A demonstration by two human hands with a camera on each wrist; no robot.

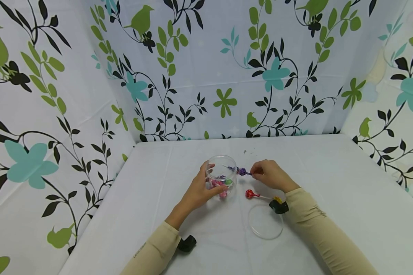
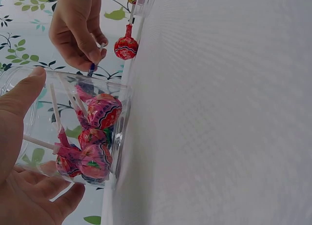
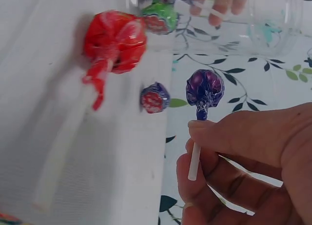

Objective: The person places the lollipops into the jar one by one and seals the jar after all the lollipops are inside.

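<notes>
My left hand (image 1: 206,187) grips a clear plastic jar (image 1: 221,173) that stands on the white table; thumb and fingers wrap its sides. In the left wrist view the jar (image 2: 73,122) holds several pink and red wrapped lollipops (image 2: 95,137). My right hand (image 1: 258,173) pinches the white stick of a purple lollipop (image 1: 242,171), whose head hangs just right of the jar's rim. The right wrist view shows that purple lollipop (image 3: 204,88) above my fingers (image 3: 229,137). A red lollipop (image 1: 250,194) lies on the table below my right hand.
A clear round lid (image 1: 265,221) lies flat near my right forearm. A yellow lollipop (image 1: 277,199) sits by the wrist camera. Another small purple-red lollipop (image 3: 155,97) lies beyond the held one. Floral fabric walls (image 1: 206,68) close in the table on three sides.
</notes>
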